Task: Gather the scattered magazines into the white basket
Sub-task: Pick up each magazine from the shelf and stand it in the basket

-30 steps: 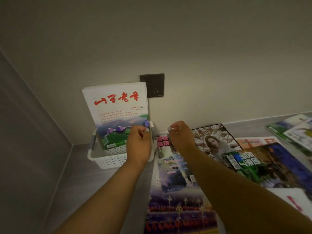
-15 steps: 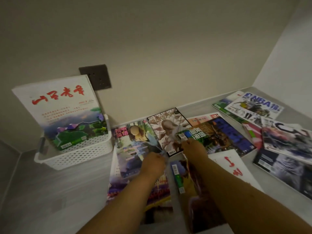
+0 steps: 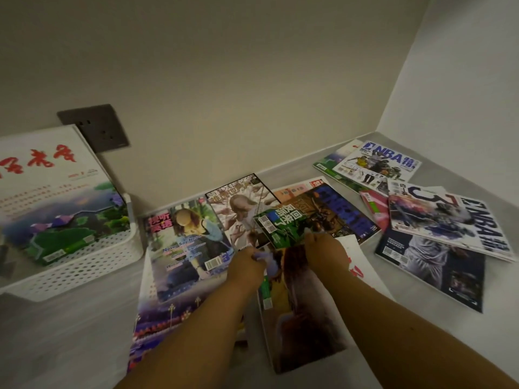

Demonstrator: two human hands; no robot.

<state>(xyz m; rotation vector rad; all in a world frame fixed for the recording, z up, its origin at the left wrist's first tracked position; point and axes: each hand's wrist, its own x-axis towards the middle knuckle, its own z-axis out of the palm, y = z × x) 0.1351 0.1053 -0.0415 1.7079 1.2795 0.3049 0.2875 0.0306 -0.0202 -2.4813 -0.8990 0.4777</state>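
The white basket (image 3: 84, 265) sits at the far left of the grey tabletop (image 3: 70, 332), a rectangular plastic tub with rounded corners and walls pierced by rows of small holes. One magazine (image 3: 56, 192) already stands upright inside it, leaning back toward the wall, its glossy cover white above with red brush lettering and a green and purple landscape below. Just right of the basket the other magazines lie loose and overlapping, flat and shiny: one with a seated figure on its cover (image 3: 188, 245), a pale sketchy one (image 3: 241, 203) behind it, and farther right from the basket a fan of basketball issues (image 3: 376, 164) near the corner. Both hands meet at the middle of the pile, well right of the basket. The left hand (image 3: 247, 262) has its grip curled over something pale purple at the top edge of a brown-covered magazine (image 3: 303, 310), though blur hides exactly what it pinches. The right hand (image 3: 325, 251) holds the lower edge of a green-covered magazine (image 3: 283, 226), which is tilted up off the stack. A dark square wall socket (image 3: 95, 127) sits on the wall just above the basket.
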